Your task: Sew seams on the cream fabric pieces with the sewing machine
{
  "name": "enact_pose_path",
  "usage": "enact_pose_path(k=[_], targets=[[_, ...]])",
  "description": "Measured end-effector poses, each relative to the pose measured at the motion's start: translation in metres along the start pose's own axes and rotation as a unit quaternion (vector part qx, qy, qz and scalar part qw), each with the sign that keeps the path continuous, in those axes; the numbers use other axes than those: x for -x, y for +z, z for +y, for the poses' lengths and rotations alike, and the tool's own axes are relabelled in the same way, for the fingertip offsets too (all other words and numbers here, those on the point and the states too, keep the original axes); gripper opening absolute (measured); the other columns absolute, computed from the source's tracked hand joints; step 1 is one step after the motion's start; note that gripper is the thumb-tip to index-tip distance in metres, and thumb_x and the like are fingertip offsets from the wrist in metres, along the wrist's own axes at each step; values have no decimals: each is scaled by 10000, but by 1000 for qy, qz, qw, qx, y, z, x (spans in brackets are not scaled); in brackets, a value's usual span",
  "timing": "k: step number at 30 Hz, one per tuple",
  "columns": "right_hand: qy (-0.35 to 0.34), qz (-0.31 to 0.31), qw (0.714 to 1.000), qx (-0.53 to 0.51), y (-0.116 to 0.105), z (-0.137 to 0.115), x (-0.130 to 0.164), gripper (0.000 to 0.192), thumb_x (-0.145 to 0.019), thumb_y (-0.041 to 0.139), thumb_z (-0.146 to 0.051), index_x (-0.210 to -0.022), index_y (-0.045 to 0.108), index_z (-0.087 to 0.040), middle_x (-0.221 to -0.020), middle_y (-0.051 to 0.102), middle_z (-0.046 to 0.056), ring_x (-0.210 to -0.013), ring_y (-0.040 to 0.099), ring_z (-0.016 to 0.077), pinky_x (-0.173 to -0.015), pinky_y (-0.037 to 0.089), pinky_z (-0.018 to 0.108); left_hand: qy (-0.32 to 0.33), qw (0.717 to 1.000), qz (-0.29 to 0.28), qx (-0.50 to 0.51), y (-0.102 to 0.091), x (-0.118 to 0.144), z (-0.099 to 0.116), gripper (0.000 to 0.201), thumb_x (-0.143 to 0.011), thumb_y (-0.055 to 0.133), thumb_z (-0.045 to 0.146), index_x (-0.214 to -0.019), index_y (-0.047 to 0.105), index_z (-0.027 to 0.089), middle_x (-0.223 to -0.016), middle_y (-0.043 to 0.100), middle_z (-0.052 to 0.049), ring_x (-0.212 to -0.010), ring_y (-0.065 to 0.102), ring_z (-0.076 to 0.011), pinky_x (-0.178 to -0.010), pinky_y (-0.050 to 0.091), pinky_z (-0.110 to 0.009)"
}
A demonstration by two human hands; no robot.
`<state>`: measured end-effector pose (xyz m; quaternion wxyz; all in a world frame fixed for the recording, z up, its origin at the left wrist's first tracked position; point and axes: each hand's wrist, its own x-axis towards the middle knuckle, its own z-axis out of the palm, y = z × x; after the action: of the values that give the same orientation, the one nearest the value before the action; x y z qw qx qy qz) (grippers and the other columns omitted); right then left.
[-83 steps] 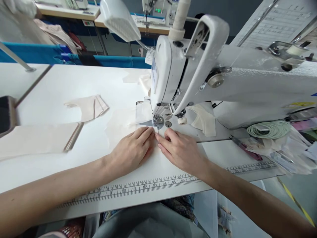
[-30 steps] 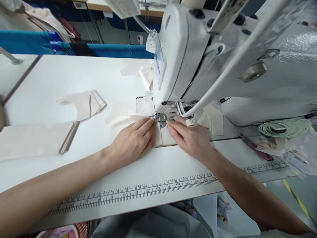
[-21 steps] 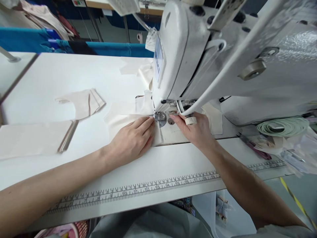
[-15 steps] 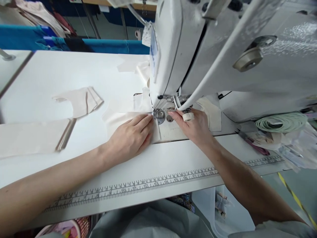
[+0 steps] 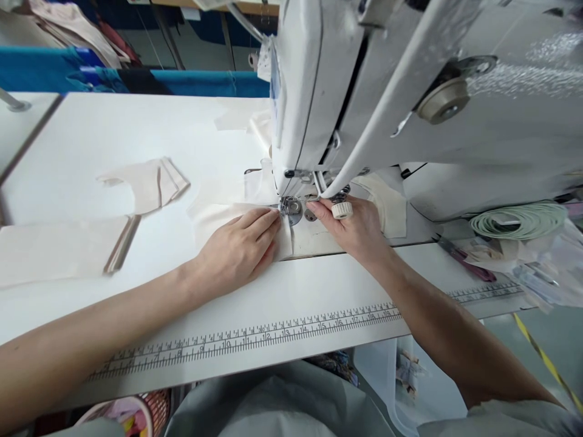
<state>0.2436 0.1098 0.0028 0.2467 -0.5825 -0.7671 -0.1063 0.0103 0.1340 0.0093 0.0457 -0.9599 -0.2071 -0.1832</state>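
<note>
My left hand point(image 5: 237, 249) lies flat, fingers together, pressing a cream fabric piece point(image 5: 214, 220) onto the white table just left of the presser foot point(image 5: 290, 207) of a white sewing machine point(image 5: 364, 97). My right hand point(image 5: 355, 229) rests on the machine bed to the right of the foot, fingertips by the needle plate, under a small ribbed knob point(image 5: 341, 210). It holds nothing that I can make out.
A folded cream piece point(image 5: 146, 182) and a long flat cream piece point(image 5: 59, 249) lie at the left. Printed ruler point(image 5: 255, 337) runs along the table's front edge. A coil of pale green tape point(image 5: 519, 220), plastic bags and scissors clutter the right side. More cream fabric point(image 5: 387, 203) lies behind the machine arm.
The fabric has fed back under the foot and both hands have followed it toward the machine. My right hand slid from in front of the foot to under the knob. The camera moved closer.
</note>
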Motion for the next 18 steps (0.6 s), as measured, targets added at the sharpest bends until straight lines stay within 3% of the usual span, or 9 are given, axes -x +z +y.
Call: enact_pose_path(k=[5, 8, 12, 18], targets=[[0, -16, 999, -42, -11, -2, 5, 315, -959, 493, -385, -848, 702, -177, -645, 641, 3, -574, 539, 113, -497, 295, 241, -6, 1000, 4, 12, -5, 1, 1, 354, -950, 455, 239, -1169, 609, 7, -1250, 613, -215, -1197, 557, -322, -1004, 510, -476], [-34, -90, 990, -101, -25, -9, 10, 246, -962, 494, -329, -965, 688, -178, -709, 652, -1, -595, 547, 104, -523, 348, 225, 2, 999, 7, 41, -15, 4, 8, 315, -927, 516, 279, -1120, 618, 52, -1200, 636, -188, -1148, 575, -317, -947, 532, -472], [-129, -179, 966, -137, -37, -17, 13, 179, -953, 511, -234, -1041, 655, -175, -949, 673, 26, -785, 603, 121, -622, 422, 228, 35, 997, 9, 61, -22, 8, 19, 191, -915, 550, 232, -1024, 624, 94, -1012, 682, -124, -966, 631, -250, -806, 570, -385], [-260, -157, 951, -63, -33, -19, 8, 195, -974, 479, -255, -994, 644, -153, -908, 660, 48, -818, 587, 160, -719, 445, 294, 55, 998, 9, 39, -17, 10, 20, 154, -926, 477, 92, -946, 627, 117, -941, 678, -96, -882, 620, -215, -732, 560, -341]])
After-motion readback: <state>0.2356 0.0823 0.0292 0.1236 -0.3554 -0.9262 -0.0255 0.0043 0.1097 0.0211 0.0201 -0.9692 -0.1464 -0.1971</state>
